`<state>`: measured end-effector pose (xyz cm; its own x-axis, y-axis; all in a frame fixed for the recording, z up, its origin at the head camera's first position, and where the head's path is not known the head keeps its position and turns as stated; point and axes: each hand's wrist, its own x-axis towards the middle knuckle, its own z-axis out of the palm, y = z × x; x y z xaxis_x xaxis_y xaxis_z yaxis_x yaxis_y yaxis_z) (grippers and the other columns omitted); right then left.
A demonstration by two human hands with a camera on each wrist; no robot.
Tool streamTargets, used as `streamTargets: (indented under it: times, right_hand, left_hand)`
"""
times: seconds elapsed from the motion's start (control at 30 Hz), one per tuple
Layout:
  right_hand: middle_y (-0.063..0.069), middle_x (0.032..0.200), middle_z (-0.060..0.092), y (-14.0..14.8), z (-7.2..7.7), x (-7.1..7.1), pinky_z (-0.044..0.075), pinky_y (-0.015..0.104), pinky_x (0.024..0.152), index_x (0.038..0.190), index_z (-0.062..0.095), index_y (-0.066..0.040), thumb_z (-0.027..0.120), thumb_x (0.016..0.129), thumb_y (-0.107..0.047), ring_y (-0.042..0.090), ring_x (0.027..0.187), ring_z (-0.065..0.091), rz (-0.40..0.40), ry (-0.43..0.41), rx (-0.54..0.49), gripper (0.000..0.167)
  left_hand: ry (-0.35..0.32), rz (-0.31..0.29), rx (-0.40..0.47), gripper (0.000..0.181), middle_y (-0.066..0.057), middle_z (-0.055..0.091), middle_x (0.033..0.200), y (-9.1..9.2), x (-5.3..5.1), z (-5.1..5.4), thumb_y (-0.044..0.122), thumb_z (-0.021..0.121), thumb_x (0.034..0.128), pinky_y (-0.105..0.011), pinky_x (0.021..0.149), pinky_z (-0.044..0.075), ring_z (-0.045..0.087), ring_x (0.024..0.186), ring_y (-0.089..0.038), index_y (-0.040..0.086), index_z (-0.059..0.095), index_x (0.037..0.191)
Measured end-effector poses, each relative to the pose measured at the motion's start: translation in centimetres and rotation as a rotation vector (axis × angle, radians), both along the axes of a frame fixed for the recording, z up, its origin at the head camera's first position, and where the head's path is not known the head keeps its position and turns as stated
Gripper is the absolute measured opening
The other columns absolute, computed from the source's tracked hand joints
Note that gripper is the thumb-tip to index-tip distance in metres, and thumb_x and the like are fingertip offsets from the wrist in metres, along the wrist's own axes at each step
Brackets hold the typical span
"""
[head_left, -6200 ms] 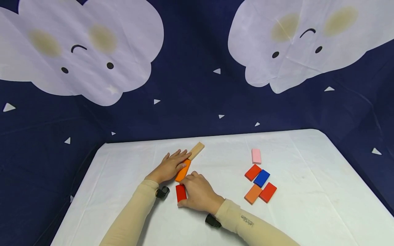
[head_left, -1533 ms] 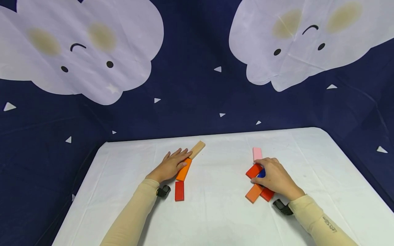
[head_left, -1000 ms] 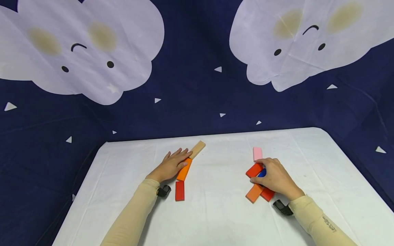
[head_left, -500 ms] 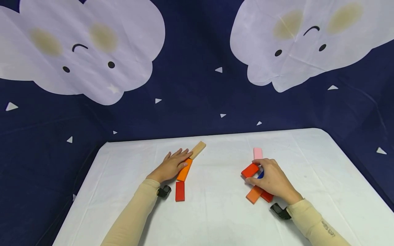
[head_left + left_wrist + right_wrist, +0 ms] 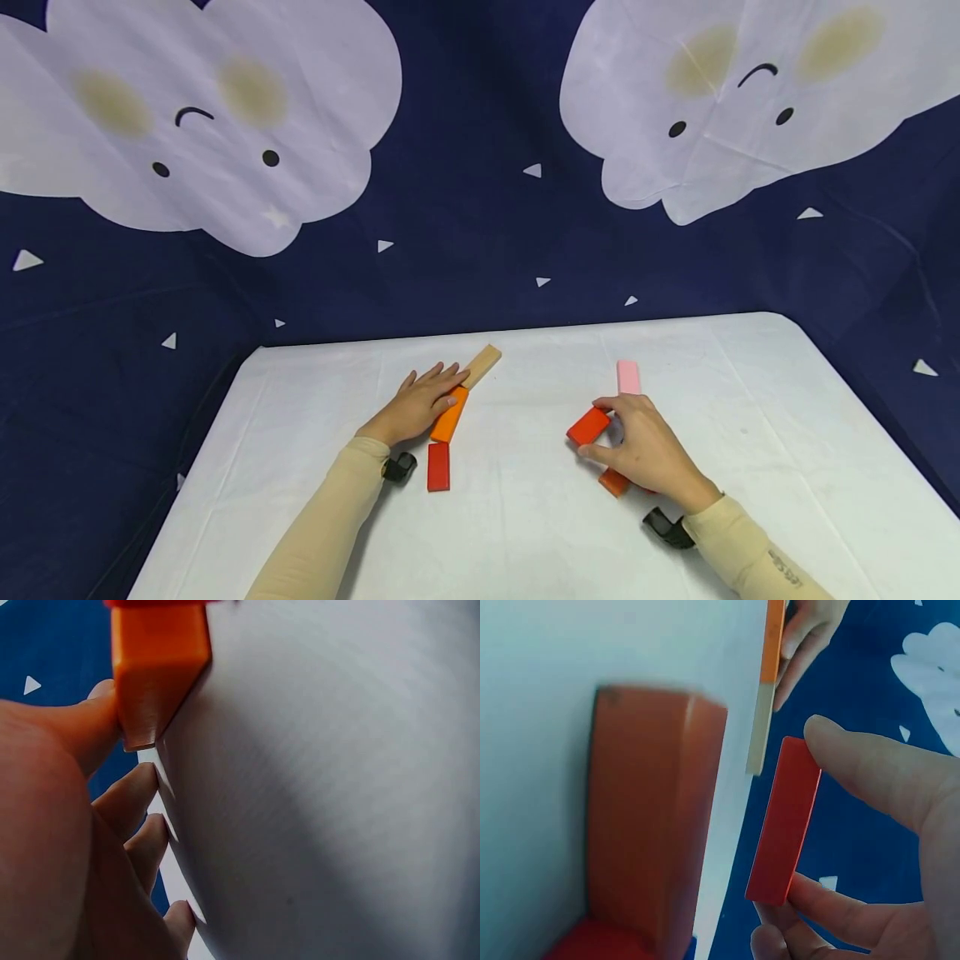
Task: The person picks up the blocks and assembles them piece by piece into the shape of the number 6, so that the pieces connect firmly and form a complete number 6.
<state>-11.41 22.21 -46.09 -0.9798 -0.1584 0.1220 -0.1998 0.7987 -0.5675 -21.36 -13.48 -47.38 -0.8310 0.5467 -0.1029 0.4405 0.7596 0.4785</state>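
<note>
Over there, the right hand [image 5: 648, 442] has a red block [image 5: 588, 427] pinched by its short ends, thumb at one and a fingertip at the other. It looks to be held up off the white tablecloth [image 5: 525, 525], out to the left of that palm. The grip seems right to me: even pressure at both ends should keep it level, with its broad faces free.

Below the right hand lies a burnt-orange block [image 5: 613, 482], partly hidden, and beyond its knuckles a pink block [image 5: 628, 377]. I'd carry the wrist high enough to brush neither.

The left hand [image 5: 412, 410] lies flat, fingers straight and apart, its thumb against an orange block [image 5: 449, 415]. An unpainted wooden block [image 5: 482, 365] runs on past its fingertips; another red block [image 5: 438, 467] sits on the near side of that thumb. Whether the corners touch there, I can't tell. A light left hand would serve best, as pushing could skew that line. Any lowering wants to be flat and slow, the pinch eased only once the block rests.
</note>
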Motion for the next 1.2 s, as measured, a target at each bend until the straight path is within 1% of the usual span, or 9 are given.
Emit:
streamTargets:
  times: [0.2, 0.43, 0.63, 0.87, 1.0, 1.2]
  right_hand:
    - [0.012, 0.117, 0.065, -1.2, 0.0, 0.5, 0.048, 0.048, 0.094, 0.122, 0.066, -0.001, 0.091, 0.071, -0.035, 0.028, 0.109, 0.056, 0.019, 0.045, 0.012, 0.066]
    - [0.007, 0.118, 0.067, -2.6, -0.1, 1.1, 0.049, 0.045, 0.092, 0.122, 0.067, -0.004, 0.091, 0.070, -0.037, 0.024, 0.109, 0.055, 0.029, 0.040, 0.020, 0.066]
    - [0.005, 0.116, 0.067, -3.7, -0.3, 1.5, 0.049, 0.042, 0.089, 0.120, 0.068, -0.004, 0.092, 0.069, -0.039, 0.021, 0.105, 0.055, 0.043, 0.042, 0.028, 0.066]
    - [0.003, 0.111, 0.067, -5.0, -0.5, 1.7, 0.049, 0.042, 0.091, 0.117, 0.069, -0.005, 0.093, 0.067, -0.040, 0.019, 0.103, 0.055, 0.068, 0.043, 0.036, 0.066]
    - [0.002, 0.111, 0.067, -5.7, -0.4, 1.9, 0.051, 0.040, 0.090, 0.117, 0.069, -0.007, 0.093, 0.066, -0.041, 0.017, 0.103, 0.055, 0.070, 0.037, 0.034, 0.066]
    - [0.003, 0.110, 0.068, -6.5, -0.8, 2.0, 0.050, 0.040, 0.091, 0.115, 0.069, -0.005, 0.094, 0.065, -0.040, 0.019, 0.104, 0.056, 0.097, 0.055, 0.042, 0.066]
  left_hand:
    - [-0.003, -0.004, -0.004, 0.051, -0.005, 0.030, 0.163, 0.0, 0.0, 0.0, 0.034, 0.044, 0.1084, -0.061, 0.120, 0.004, 0.017, 0.153, -0.028, 0.023, 0.037, 0.157]
    - [-0.004, -0.010, -0.003, 0.051, -0.005, 0.030, 0.163, 0.0, 0.0, 0.0, 0.034, 0.044, 0.1084, -0.061, 0.120, 0.004, 0.017, 0.153, -0.028, 0.023, 0.037, 0.158]
    - [0.004, -0.008, 0.001, 0.051, -0.006, 0.031, 0.163, 0.0, 0.1, 0.1, 0.033, 0.045, 0.1081, -0.062, 0.120, 0.005, 0.018, 0.153, -0.029, 0.022, 0.038, 0.157]
    - [-0.016, 0.009, -0.008, 0.052, -0.003, 0.029, 0.164, 0.1, 0.1, 0.1, 0.035, 0.044, 0.1080, -0.059, 0.121, 0.003, 0.017, 0.153, -0.028, 0.024, 0.036, 0.158]
    - [-0.017, 0.007, -0.006, 0.052, -0.004, 0.029, 0.164, 0.2, 0.0, 0.1, 0.035, 0.044, 0.1080, -0.060, 0.121, 0.003, 0.017, 0.153, -0.029, 0.023, 0.036, 0.158]
    - [-0.016, 0.015, -0.010, 0.052, -0.004, 0.029, 0.164, 0.2, 0.2, 0.3, 0.035, 0.044, 0.1080, -0.060, 0.121, 0.003, 0.017, 0.153, -0.028, 0.024, 0.036, 0.158]
